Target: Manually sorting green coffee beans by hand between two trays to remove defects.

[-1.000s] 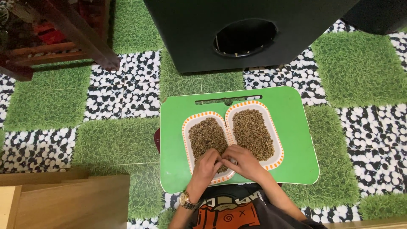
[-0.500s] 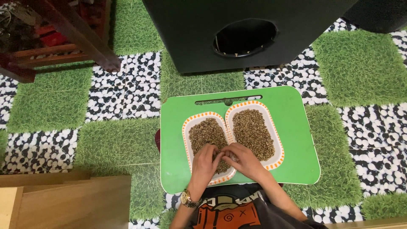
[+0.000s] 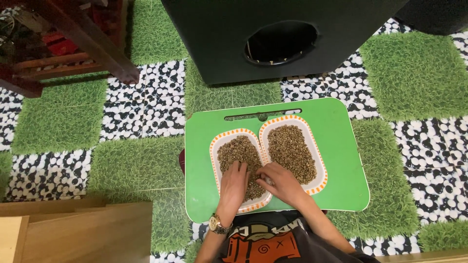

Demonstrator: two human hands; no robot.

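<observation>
Two white oblong trays with orange-striped rims lie side by side on a green lap tray (image 3: 341,160). Both hold small brown-green beans. My left hand (image 3: 233,187), a gold watch on its wrist, lies flat with fingers spread on the beans in the left tray (image 3: 214,151). My right hand (image 3: 281,183) rests at the near end of the right tray (image 3: 319,168), its fingertips reaching across the rims toward the left tray. Whether the right fingers pinch any beans is hidden.
A large black box (image 3: 278,36) with a round hole stands just beyond the green tray. Dark wooden furniture legs (image 3: 92,46) are at the upper left, light wooden boards (image 3: 73,234) at the lower left. The floor is grass-and-pebble patterned matting (image 3: 136,160).
My left hand has slid forward and flattened onto the beans in the left tray. My hands, which were touching over the rims, have drawn slightly apart.
</observation>
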